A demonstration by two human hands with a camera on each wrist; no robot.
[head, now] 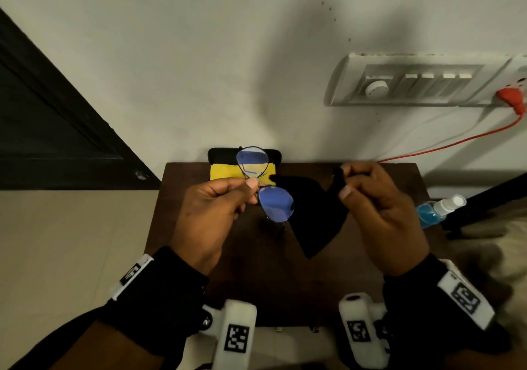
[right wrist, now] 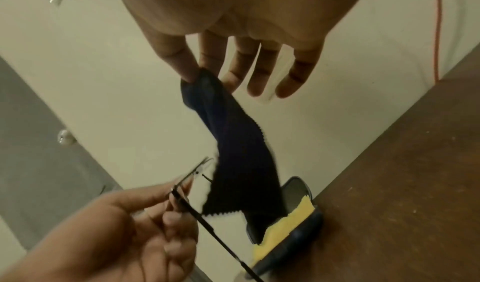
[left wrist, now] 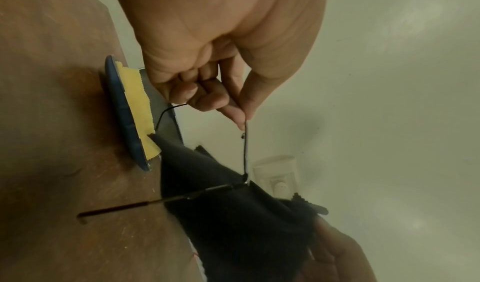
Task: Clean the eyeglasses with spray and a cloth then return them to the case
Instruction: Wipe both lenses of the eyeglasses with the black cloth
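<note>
Over the brown tabletop (head: 370,255), my right hand (head: 382,212) dangles the dark cloth (head: 313,212) in a thumb-and-forefinger grip, the open case (head: 216,154) sits at the back edge, and my left hand (head: 211,212) pinches the eyeglasses (head: 276,202) at the bridge.

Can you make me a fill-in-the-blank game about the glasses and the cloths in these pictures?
1. The left hand pinches the ____.
2. The right hand holds up a cloth whose colour is ____.
3. In the open case at the back of the table lies a cloth of the colour ____.
4. The spray bottle holds a liquid of the colour ____.

Missing words: eyeglasses; black; yellow; blue
</note>
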